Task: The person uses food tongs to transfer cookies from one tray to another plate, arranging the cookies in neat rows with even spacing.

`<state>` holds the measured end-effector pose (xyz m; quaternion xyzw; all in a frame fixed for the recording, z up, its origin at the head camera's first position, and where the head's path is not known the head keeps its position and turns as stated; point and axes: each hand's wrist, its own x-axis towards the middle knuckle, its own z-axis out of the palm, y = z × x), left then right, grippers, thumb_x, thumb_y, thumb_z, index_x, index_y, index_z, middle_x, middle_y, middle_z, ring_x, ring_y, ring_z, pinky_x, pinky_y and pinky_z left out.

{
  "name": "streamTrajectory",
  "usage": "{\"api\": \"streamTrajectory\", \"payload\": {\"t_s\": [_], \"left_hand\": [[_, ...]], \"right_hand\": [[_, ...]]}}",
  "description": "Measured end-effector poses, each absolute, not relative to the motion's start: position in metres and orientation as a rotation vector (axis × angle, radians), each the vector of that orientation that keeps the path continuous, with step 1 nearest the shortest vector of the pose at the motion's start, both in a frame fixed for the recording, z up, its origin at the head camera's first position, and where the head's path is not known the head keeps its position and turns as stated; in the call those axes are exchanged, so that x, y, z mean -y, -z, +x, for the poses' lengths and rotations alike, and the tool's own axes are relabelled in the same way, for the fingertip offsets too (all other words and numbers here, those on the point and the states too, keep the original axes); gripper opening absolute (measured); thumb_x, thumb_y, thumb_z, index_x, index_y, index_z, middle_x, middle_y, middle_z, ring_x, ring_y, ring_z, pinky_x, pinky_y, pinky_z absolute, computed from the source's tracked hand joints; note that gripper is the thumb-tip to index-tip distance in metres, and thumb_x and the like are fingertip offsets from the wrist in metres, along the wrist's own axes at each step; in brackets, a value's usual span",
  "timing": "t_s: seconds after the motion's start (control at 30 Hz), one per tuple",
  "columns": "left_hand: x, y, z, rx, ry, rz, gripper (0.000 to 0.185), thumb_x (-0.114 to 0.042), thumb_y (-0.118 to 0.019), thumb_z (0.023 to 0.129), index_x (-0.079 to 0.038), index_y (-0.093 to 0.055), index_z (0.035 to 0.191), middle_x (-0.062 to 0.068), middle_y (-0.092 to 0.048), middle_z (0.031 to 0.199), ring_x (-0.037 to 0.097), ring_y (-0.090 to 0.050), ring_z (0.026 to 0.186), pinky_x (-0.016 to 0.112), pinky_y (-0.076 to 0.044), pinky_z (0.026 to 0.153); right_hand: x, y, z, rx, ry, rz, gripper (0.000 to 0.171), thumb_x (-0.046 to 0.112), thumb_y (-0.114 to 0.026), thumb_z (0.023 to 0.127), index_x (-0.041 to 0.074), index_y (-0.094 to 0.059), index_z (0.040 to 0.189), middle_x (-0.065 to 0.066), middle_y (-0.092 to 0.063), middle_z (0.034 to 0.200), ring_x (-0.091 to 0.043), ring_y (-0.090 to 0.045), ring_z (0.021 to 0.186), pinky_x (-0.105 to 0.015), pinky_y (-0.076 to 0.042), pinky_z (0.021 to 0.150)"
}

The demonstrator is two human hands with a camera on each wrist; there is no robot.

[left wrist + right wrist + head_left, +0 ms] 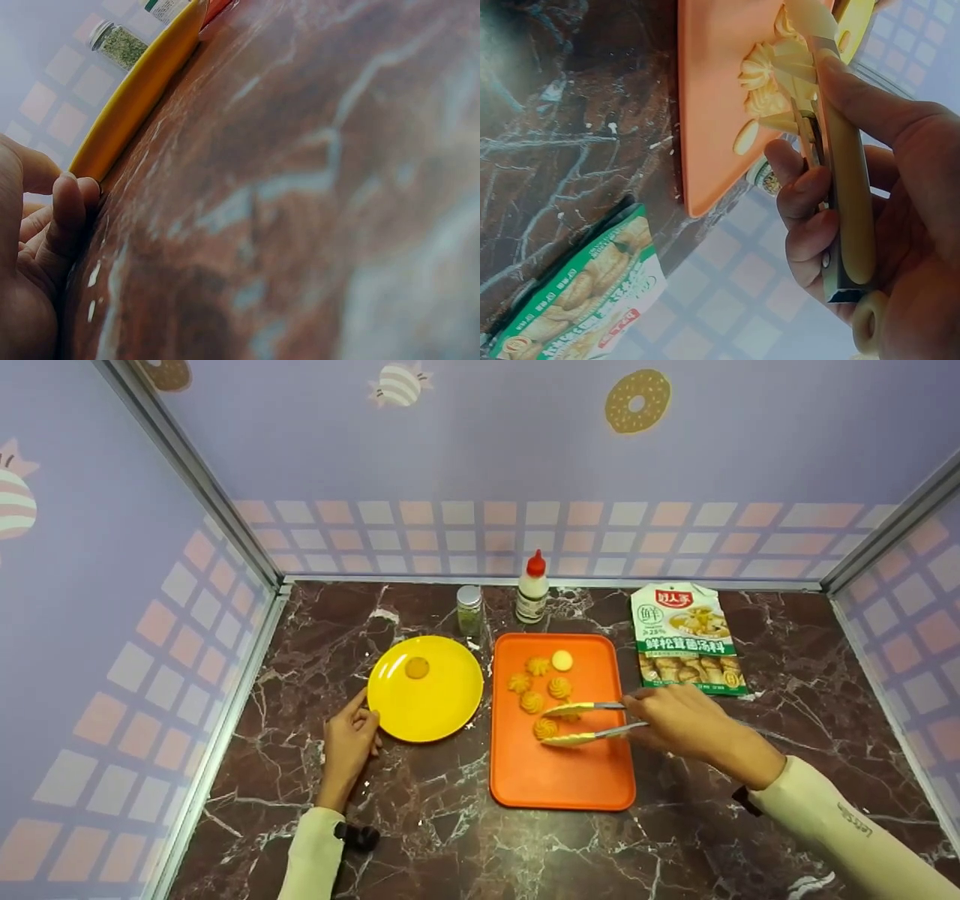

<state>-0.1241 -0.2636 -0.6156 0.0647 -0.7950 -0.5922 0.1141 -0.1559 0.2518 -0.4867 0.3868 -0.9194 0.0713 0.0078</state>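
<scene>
Cookies point(532, 702) between the hands point(349, 740)

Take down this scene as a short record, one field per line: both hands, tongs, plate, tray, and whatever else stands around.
Left hand: grips the rim of the yellow plate
Right hand: holds the tongs
Tongs: arms apart, tips on either side of a swirled cookie; contact unclear
Plate contents: one round, flat piece
Tray contents: several cookies and one pale disc on the orange tray
Behind: silver-lidded jar, red-capped bottle
Right of tray: green-and-white packet
</scene>
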Motion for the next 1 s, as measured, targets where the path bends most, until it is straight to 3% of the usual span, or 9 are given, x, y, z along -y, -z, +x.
{"api": "streamTrajectory", "payload": {"t_s": [0.2, 0.53, 0.77, 1.0], "left_hand": [[0.264, 0.618, -0.126, 2.336, 1.721, 0.219, 0.052, 0.001, -0.065, 0.107, 0.003, -0.056, 0.158, 0.025, -0.069, 0.081, 0.018, -0.057, 0.046, 0.022, -0.047, 0.040], [0.253, 0.591, -0.118, 2.330, 1.743, 0.220, 0.052, 0.009, -0.062, 0.105, 0.014, -0.052, 0.155, 0.033, -0.066, 0.079, 0.032, -0.058, 0.047, 0.023, -0.047, 0.039], [0.261, 0.613, -0.125, 2.344, 1.721, 0.241, 0.052, 0.005, -0.062, 0.106, 0.010, -0.053, 0.157, 0.029, -0.067, 0.079, 0.024, -0.058, 0.047, 0.022, -0.047, 0.040], [0.265, 0.619, -0.125, 2.305, 1.766, 0.221, 0.052, 0.001, -0.066, 0.106, 0.003, -0.058, 0.157, 0.023, -0.068, 0.079, 0.017, -0.058, 0.048, 0.024, -0.049, 0.040]], "right_hand": [[-0.247, 0.478, -0.159, 2.933, -0.178, 1.200, 0.031, 0.034, -0.093, 0.088, 0.019, -0.067, 0.081, 0.002, -0.068, 0.077, -0.015, -0.051, 0.054, -0.032, -0.034, 0.049], [-0.244, 0.478, -0.158, 2.950, -0.135, 1.177, 0.031, 0.033, -0.095, 0.087, 0.016, -0.070, 0.082, -0.001, -0.067, 0.077, -0.018, -0.052, 0.055, -0.035, -0.035, 0.048], [-0.251, 0.486, -0.151, 2.856, -0.202, 1.238, 0.033, 0.030, -0.095, 0.087, 0.011, -0.067, 0.085, -0.001, -0.066, 0.078, -0.012, -0.045, 0.052, -0.030, -0.037, 0.044], [-0.258, 0.495, -0.145, 2.793, -0.237, 1.233, 0.034, 0.034, -0.093, 0.089, 0.009, -0.070, 0.096, -0.001, -0.065, 0.079, -0.014, -0.048, 0.052, -0.029, -0.037, 0.044]]}}
